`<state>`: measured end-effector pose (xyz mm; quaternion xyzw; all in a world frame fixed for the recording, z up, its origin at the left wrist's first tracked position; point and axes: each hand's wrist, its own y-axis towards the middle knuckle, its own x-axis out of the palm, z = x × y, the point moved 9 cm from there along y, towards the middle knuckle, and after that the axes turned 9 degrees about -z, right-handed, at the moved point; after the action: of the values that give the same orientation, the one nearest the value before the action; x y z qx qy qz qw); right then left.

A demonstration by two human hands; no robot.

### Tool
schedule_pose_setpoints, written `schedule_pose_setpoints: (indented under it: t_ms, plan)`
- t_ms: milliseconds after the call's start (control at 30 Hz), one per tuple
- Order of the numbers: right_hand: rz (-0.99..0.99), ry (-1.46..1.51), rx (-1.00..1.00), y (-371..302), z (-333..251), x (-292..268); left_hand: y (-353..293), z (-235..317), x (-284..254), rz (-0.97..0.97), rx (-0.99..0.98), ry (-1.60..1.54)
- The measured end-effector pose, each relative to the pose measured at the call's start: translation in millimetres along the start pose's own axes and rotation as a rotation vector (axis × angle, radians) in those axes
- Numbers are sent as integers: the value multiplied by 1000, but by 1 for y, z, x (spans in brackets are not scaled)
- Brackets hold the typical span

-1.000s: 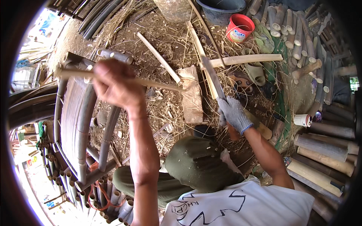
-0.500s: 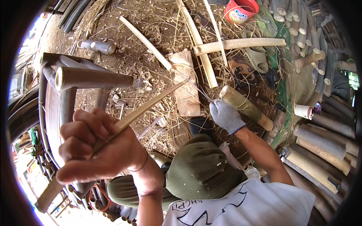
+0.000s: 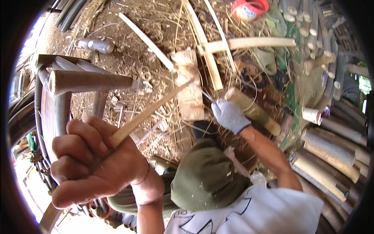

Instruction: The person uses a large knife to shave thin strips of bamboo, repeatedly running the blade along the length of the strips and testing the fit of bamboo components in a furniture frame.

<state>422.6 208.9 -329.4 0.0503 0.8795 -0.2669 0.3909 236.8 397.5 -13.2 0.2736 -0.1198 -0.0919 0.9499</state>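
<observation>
My bare left hand (image 3: pixel 97 165), palm turned up, has its fingers wrapped round a long tapered wooden stick (image 3: pixel 150 111). The stick slants from the lower left to a narrow tip over a wooden board (image 3: pixel 191 103) on the ground. A grey work glove covers my right hand (image 3: pixel 230 116), which is closed on the lower end of a thin greyish strip (image 3: pixel 206 94). This strip reaches up to the stick's tip; whether they are joined is too small to tell. Beside the glove lies a thick bamboo piece (image 3: pixel 255 113).
Pale split bamboo lengths (image 3: pixel 148 43) lie across ground littered with shavings. At the left stands a bamboo frame (image 3: pixel 91 82). A red bucket (image 3: pixel 249 9) stands at the back, a white cup (image 3: pixel 312 116) at the right. Stacked bamboo poles (image 3: pixel 331 144) line the right side.
My left hand has shifted a little left and down, with the stick drawn along. The gloved right hand has moved slightly left and up; both grips hold. The whole view has shifted slightly.
</observation>
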Motion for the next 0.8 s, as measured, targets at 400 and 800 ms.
schedule_pose_setpoints:
  t_ms: [400, 800]
  plan:
    - [320, 243, -295, -14, -67, -60, 5, -3, 4, 99, 43, 73]
    - [-39, 64, 4, 16, -15, -5, 8, -2, 18, 115, 72, 97]
